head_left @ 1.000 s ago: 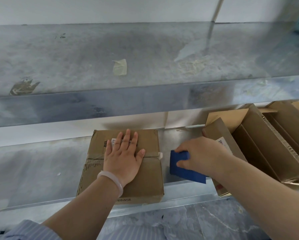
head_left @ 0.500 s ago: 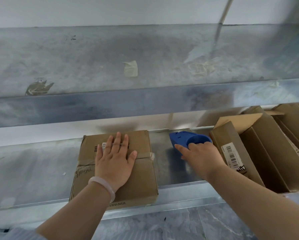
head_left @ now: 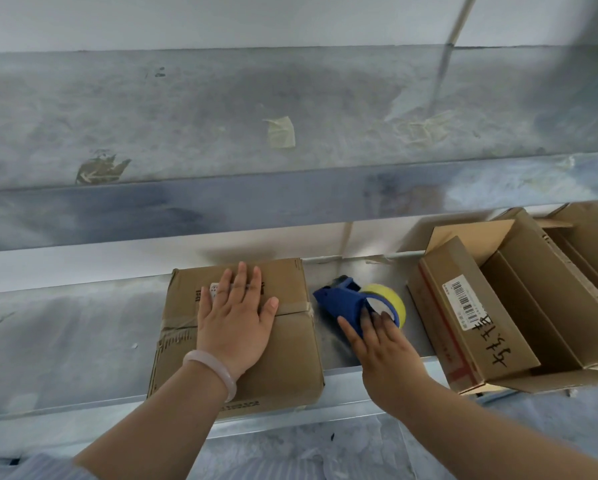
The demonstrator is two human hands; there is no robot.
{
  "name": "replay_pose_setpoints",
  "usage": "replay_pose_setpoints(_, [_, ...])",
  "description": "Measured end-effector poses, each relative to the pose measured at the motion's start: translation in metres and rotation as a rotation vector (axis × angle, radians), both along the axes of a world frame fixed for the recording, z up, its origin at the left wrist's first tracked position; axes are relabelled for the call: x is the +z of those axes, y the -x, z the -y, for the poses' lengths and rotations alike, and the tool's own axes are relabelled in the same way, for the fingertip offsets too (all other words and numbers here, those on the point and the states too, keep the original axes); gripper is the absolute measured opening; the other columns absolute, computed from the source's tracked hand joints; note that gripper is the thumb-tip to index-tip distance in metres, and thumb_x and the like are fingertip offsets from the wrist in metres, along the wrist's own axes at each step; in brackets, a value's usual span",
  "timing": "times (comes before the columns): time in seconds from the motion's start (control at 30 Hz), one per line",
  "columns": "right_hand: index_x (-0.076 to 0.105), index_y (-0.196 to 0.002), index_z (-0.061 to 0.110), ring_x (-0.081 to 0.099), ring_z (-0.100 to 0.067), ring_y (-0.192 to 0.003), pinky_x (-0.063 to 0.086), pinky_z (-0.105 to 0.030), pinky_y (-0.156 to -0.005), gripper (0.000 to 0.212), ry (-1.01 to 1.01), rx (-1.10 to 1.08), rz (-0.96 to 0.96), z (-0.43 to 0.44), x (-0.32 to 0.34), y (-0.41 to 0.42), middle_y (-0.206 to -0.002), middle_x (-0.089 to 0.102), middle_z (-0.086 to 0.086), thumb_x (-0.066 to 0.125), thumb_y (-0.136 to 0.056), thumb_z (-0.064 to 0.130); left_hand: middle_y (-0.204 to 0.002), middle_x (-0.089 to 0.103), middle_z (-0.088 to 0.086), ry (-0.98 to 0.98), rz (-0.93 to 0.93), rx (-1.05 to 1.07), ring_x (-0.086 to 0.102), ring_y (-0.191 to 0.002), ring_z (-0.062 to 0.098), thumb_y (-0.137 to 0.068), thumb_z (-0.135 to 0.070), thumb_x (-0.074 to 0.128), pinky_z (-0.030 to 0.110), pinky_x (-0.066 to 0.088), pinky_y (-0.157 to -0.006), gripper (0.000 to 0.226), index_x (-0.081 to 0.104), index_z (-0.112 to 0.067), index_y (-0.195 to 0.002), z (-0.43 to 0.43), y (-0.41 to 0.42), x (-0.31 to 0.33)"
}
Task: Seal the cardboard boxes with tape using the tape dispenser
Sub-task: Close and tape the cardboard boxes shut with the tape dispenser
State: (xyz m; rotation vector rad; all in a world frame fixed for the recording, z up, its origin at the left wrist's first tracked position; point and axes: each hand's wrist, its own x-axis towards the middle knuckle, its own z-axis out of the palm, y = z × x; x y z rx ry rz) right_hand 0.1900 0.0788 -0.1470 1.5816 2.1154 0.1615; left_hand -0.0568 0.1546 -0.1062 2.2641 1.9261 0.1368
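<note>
The left hand (head_left: 235,327) lay flat and relaxed on top of a closed cardboard box (head_left: 290,368), fingers straight and spread, a pale bracelet (head_left: 214,370) at the wrist. A strip of tape (head_left: 292,308) ran across the box's lid under the palm. What the box held could not be told.

Just right of it, on the same metal shelf (head_left: 65,341), sat the blue tape dispenser (head_left: 339,303) with its yellow roll (head_left: 391,299). The right hand (head_left: 384,355) was released rather than grasping - its straight fingers only touched the dispenser's near side.

Further right an open box (head_left: 446,268) lay tipped on its side, flaps out, a barcode label (head_left: 465,304) and handwriting on its face - inside, only cardboard walls showed. More open boxes (head_left: 588,244) crowded behind it. A scrap of tape (head_left: 281,132) stuck to the upper shelf (head_left: 186,109).
</note>
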Motion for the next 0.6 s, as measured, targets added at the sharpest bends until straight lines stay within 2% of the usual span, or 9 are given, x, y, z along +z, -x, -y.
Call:
replay_pose_setpoints(0.07, [-0.041,-0.135,0.012,-0.005,-0.039,-0.149,-0.005,-0.048,-0.120,0.073,0.060,-0.056,-0.044,0.002,-0.005,0.000,-0.160,-0.010,-0.025,0.019,-0.098,0.030,-0.161,-0.014,-0.010,0.010,0.014,0.003,-0.017,-0.147,0.012,-0.091,-0.061,-0.003,0.041,-0.013,-0.118,0.069,-0.009,-0.032,-0.153,-0.001,0.001,0.001])
replay_pose_setpoints(0.23, [-0.036,-0.139,0.021,-0.012,-0.030,-0.150,-0.020,-0.042,-0.113,0.071,0.077,-0.125,-0.195,-0.001,0.002,-0.003,-0.162,-0.014,-0.015,0.021,-0.099,0.031,-0.161,-0.015,-0.009,0.043,0.006,-0.002,-0.018,-0.147,0.011,-0.098,-0.054,0.011,0.040,-0.014,-0.117,0.063,-0.007,-0.031,-0.154,0.001,0.007,0.006])
replay_pose_setpoints(0.3, [-0.023,-0.150,0.019,-0.004,-0.026,-0.151,-0.014,-0.038,-0.116,0.072,0.053,-0.146,-0.292,0.001,0.008,0.002,-0.164,-0.004,-0.009,0.026,-0.098,0.024,-0.161,-0.012,-0.010,0.061,0.049,-0.003,-0.015,-0.147,0.010,-0.100,-0.049,0.018,0.038,-0.013,-0.117,0.061,-0.001,-0.029,-0.155,0.000,0.009,0.011])
replay_pose_setpoints(0.37, [0.003,-0.156,0.023,0.017,-0.024,-0.149,0.010,-0.033,-0.120,0.068,-0.069,-0.183,-0.537,0.011,0.014,0.010,-0.162,0.021,-0.001,0.033,-0.096,0.019,-0.162,-0.002,-0.010,0.076,0.175,0.004,-0.009,-0.148,0.007,-0.102,-0.040,0.024,0.036,-0.011,-0.119,0.056,0.008,-0.028,-0.155,0.000,0.013,0.017])
replay_pose_setpoints(0.4, [0.017,-0.155,0.028,0.029,-0.017,-0.144,0.022,-0.026,-0.115,0.064,-0.144,-0.195,-0.707,0.017,0.019,0.016,-0.156,0.033,0.005,0.036,-0.095,0.017,-0.162,0.003,-0.010,0.087,0.265,0.014,-0.005,-0.148,0.006,-0.103,-0.036,0.026,0.033,-0.010,-0.119,0.054,0.013,-0.027,-0.155,-0.001,0.015,0.020])
replay_pose_setpoints(0.43, [0.027,-0.152,0.032,0.035,-0.006,-0.137,0.027,-0.014,-0.109,0.061,-0.186,-0.216,-0.873,0.022,0.025,0.024,-0.150,0.040,0.011,0.038,-0.094,0.018,-0.162,0.007,-0.011,0.101,0.347,0.023,-0.002,-0.147,0.005,-0.103,-0.033,0.027,0.031,-0.009,-0.119,0.053,0.015,-0.026,-0.154,-0.001,0.018,0.022])
replay_pose_setpoints(0.47, [0.029,-0.150,0.039,0.031,0.008,-0.134,0.022,-0.005,-0.105,0.058,-0.200,-0.233,-1.030,0.023,0.032,0.034,-0.148,0.039,0.019,0.038,-0.096,0.020,-0.162,0.009,-0.011,0.117,0.394,0.022,-0.001,-0.147,0.004,-0.104,-0.032,0.027,0.030,-0.009,-0.118,0.052,0.016,-0.026,-0.154,-0.001,0.021,0.024])
replay_pose_setpoints(0.53, [0.012,-0.148,0.053,0.009,0.024,-0.133,0.008,0.002,-0.103,0.055,-0.130,-0.287,-1.254,0.017,0.043,0.057,-0.149,0.017,0.036,0.034,-0.102,0.036,-0.162,0.005,-0.011,0.138,0.353,-0.022,-0.004,-0.147,0.004,-0.104,-0.034,0.026,0.029,-0.010,-0.118,0.052,0.013,-0.026,-0.154,0.001,0.023,0.026])
replay_pose_setpoints(0.6, [-0.007,-0.148,0.053,-0.006,0.022,-0.136,0.002,-0.008,-0.110,0.059,-0.003,-0.320,-1.333,0.005,0.050,0.079,-0.149,-0.002,0.040,0.025,-0.098,0.058,-0.162,-0.001,-0.011,0.137,0.248,-0.080,-0.009,-0.147,0.004,-0.104,-0.040,0.022,0.030,-0.012,-0.118,0.054,0.010,-0.027,-0.155,0.004,0.022,0.024])
